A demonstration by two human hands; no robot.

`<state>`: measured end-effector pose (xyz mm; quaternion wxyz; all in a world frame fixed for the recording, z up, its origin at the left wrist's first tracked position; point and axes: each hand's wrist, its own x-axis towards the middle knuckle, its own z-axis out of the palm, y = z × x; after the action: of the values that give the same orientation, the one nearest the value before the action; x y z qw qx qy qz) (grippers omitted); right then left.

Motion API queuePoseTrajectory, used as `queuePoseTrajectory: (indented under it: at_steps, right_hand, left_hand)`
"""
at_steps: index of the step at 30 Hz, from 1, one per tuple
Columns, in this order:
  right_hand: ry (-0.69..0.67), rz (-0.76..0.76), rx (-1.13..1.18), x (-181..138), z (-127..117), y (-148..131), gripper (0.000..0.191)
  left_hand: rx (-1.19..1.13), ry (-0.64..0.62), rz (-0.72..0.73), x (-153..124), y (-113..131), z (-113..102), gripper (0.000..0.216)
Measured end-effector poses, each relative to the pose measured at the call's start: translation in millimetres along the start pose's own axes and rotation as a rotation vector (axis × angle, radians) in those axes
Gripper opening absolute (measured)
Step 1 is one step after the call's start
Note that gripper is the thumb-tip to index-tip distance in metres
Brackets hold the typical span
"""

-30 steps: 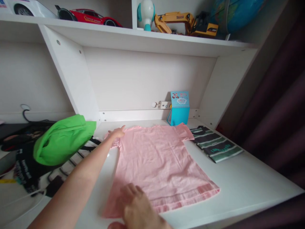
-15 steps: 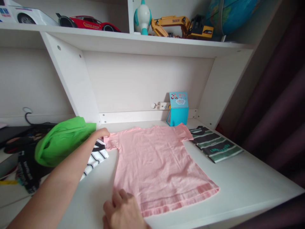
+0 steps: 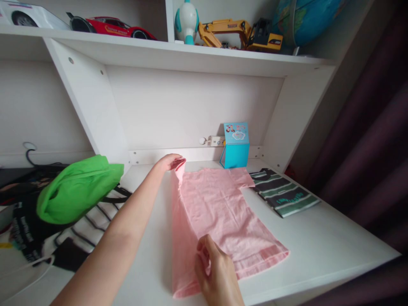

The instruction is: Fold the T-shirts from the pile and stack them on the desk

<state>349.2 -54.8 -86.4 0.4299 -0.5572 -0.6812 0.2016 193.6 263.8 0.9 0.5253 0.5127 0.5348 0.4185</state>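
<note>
A pink T-shirt [image 3: 223,212] lies on the white desk [image 3: 318,242], its left side lifted and turned over toward the middle. My left hand [image 3: 170,162] pinches the shirt's far left shoulder, up near the back of the desk. My right hand [image 3: 215,272] grips the near left hem and holds that edge raised above the cloth. The right sleeve still lies flat, pointing at a folded green-and-black striped shirt [image 3: 282,193].
A blue card box [image 3: 236,145] stands at the back wall by a power strip [image 3: 213,140]. A heap of clothes, green garment [image 3: 76,187] on top, fills the left. Toy cars, a yellow excavator [image 3: 239,32] and a globe sit on the shelf above. A dark curtain hangs right.
Both hands took hold of the shirt's left edge and carried it rightward, so the left third is now folded up over the middle. The view shifted slightly left.
</note>
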Motion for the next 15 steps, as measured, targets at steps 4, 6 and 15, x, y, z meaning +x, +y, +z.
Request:
queuePoseTrajectory:
  at_steps: [4,6,15]
  right_hand:
    - [-0.061,-0.022,-0.223,-9,1,11,0.015]
    - [-0.081,-0.076,-0.268,-11,-3,12,0.016]
    - [0.109,-0.551,-0.544,-12,25,39,0.054]
  left_hand:
    - [0.047,0.029,0.076,7,-29,53,0.014]
    - [0.108,0.078,0.134,5,-45,63,0.017]
    - [0.597,0.043,0.441,-26,-102,40,0.034]
